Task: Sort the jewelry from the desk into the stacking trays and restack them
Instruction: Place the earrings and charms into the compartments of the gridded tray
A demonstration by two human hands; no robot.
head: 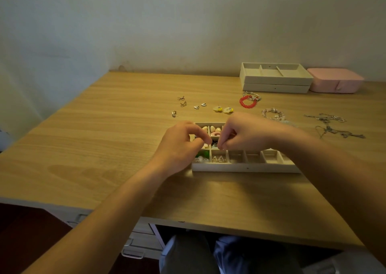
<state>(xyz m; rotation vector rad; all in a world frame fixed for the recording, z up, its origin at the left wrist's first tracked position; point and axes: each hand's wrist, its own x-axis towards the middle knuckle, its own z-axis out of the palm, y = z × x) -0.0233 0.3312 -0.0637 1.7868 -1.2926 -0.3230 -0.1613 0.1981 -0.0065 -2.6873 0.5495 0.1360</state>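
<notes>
A cream tray (246, 167) with several small compartments lies on the desk in front of me. Its left cells hold pale and pink earrings (213, 130), green beads (203, 154) and triangular earrings (219, 159); the right cells look bare. My left hand (183, 142) and right hand (244, 134) meet over the tray's middle-left cells. Their fingertips are curled and pinch a small dark piece of jewelry (214, 143) between them. Loose on the desk behind lie small earrings (182, 101), heart earrings (199, 106), yellow earrings (223, 109), a red bead bracelet (247, 103), a pink bead bracelet (273, 114) and chains (334, 125).
Two more cream trays (275, 80) stand stacked at the back right against the wall, with a pink box (336, 81) beside them. The wooden desk (104, 138) stretches to the left. A drawer unit (137, 242) sits under the desk's front edge, near my knees.
</notes>
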